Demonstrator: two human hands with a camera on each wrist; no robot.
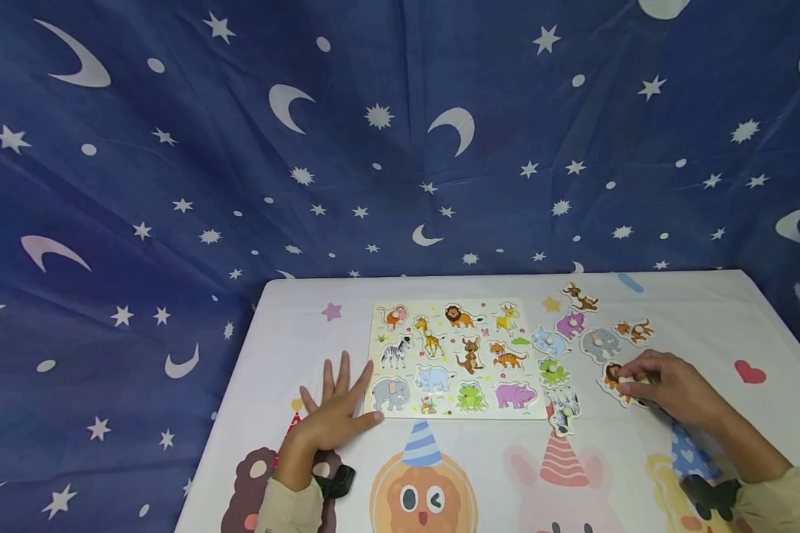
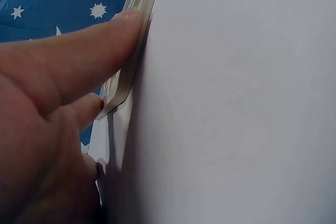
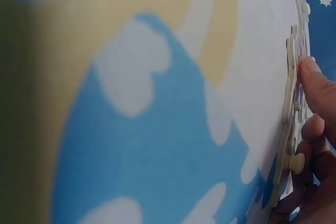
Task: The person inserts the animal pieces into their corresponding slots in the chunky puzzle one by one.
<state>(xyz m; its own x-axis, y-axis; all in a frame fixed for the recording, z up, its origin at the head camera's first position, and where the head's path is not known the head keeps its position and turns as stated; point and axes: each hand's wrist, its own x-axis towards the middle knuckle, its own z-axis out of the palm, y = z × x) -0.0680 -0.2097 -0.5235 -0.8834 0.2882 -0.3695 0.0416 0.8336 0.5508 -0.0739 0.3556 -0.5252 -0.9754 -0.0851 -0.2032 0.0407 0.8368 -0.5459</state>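
A pale wooden animal puzzle board (image 1: 533, 370) lies flat at the middle of the table. My left hand (image 1: 333, 420) rests at its lower-left corner, fingers spread; in the left wrist view a fingertip touches the board's edge (image 2: 126, 85). To the right of the board, my right hand (image 1: 673, 385) pinches a lion puzzle piece (image 1: 612, 372) between thumb and forefinger, partly covering it. In the right wrist view, a round knob (image 3: 296, 162) on a piece shows beside the curled fingers. Around it lie an elephant piece (image 1: 600, 345) and a tiger piece (image 1: 635, 331).
More loose pieces lie right of the board: kangaroo (image 1: 579, 297), purple hippo (image 1: 570, 324), blue rhino (image 1: 550, 342), frog (image 1: 553, 371) and zebra (image 1: 563, 409). The zebra and frog sit close to the board's right edge. A starry blue cloth (image 1: 373, 148) hangs behind the table.
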